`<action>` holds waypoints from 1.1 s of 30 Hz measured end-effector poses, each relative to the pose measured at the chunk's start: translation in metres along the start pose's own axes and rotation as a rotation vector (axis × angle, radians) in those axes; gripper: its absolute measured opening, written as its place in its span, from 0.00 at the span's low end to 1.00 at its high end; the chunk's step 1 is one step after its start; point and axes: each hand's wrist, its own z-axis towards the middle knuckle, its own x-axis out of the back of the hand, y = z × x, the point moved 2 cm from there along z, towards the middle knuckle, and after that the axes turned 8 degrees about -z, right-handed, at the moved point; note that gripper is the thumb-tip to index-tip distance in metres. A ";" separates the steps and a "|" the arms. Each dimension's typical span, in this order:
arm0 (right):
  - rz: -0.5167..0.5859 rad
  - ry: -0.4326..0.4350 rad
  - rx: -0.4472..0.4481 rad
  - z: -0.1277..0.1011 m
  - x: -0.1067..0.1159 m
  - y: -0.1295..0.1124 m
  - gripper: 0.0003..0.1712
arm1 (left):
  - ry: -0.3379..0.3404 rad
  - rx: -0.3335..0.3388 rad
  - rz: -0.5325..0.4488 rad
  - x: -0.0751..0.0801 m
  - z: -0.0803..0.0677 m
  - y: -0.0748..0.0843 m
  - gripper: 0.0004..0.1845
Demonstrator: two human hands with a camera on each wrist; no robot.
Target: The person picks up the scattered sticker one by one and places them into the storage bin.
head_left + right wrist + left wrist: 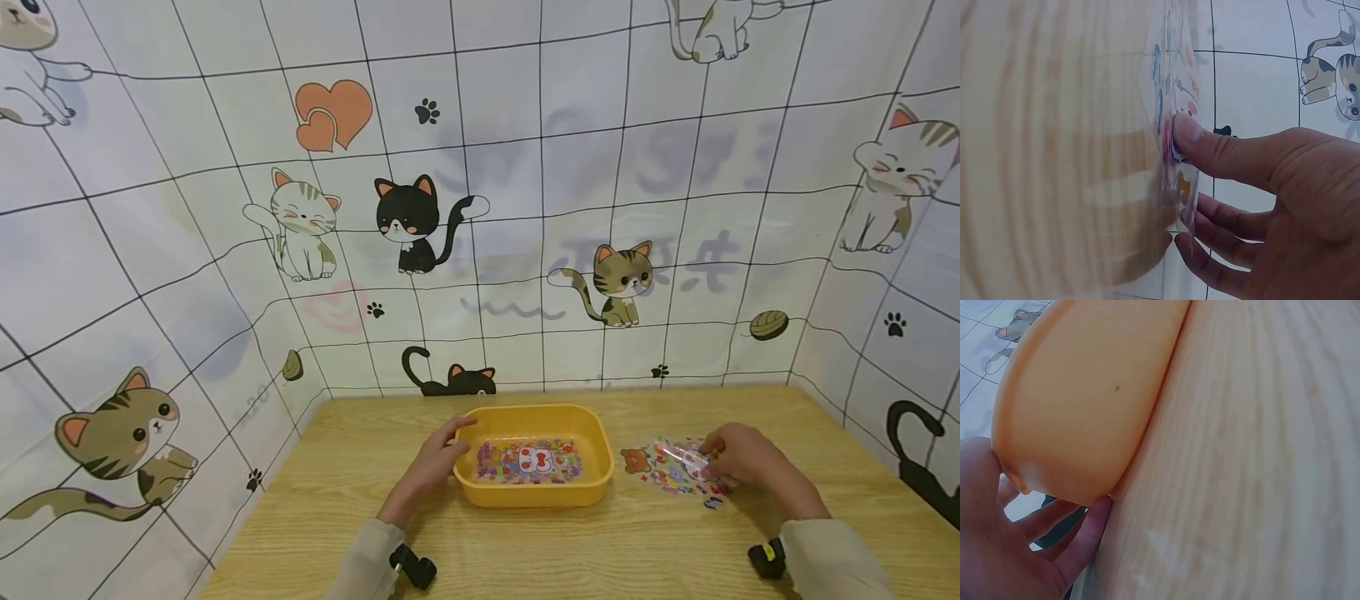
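Observation:
A yellow plastic tray [534,497] stands on the wooden table. My left hand [433,457] holds its left end, with the thumb at the rim; in the left wrist view the fingers [1088,534] reach the outer wall low by the tabletop. Inside the tray lies a clear packet with colourful cartoon prints [536,461] and a white bunny-like figure. To the tray's right, my right hand [746,457] pinches the right side of a similar clear packet [675,468]. From the right wrist, that packet [1179,103] shows edge-on, the thumb pressing its printed face.
The light wooden table [525,554] ends at white wall sheets [517,208] printed with cats and grid lines, behind and at both sides. A bear print [635,460] shows at the right packet's left edge. Both wrists wear small black devices [412,568].

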 end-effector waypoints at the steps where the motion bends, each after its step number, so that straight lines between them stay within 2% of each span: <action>1: -0.003 0.001 0.001 0.000 0.000 0.000 0.22 | 0.000 0.001 0.000 0.000 0.000 -0.001 0.24; 6: -0.008 0.019 0.032 0.001 0.002 -0.002 0.15 | 0.007 -0.006 -0.002 0.000 0.001 0.000 0.24; 12: -0.018 0.037 0.070 0.000 0.002 -0.005 0.13 | 0.009 -0.019 0.007 0.000 0.000 0.003 0.24; 24: -0.006 0.066 -0.018 -0.006 0.003 -0.004 0.20 | 0.018 -0.020 0.012 0.000 -0.001 0.002 0.24; 28: 0.050 0.042 -0.053 -0.007 0.004 -0.002 0.22 | 0.011 -0.026 0.007 0.000 -0.001 0.002 0.24; 33: 0.123 0.014 -0.071 -0.008 0.005 0.003 0.18 | 0.005 -0.035 0.007 0.000 0.000 0.003 0.24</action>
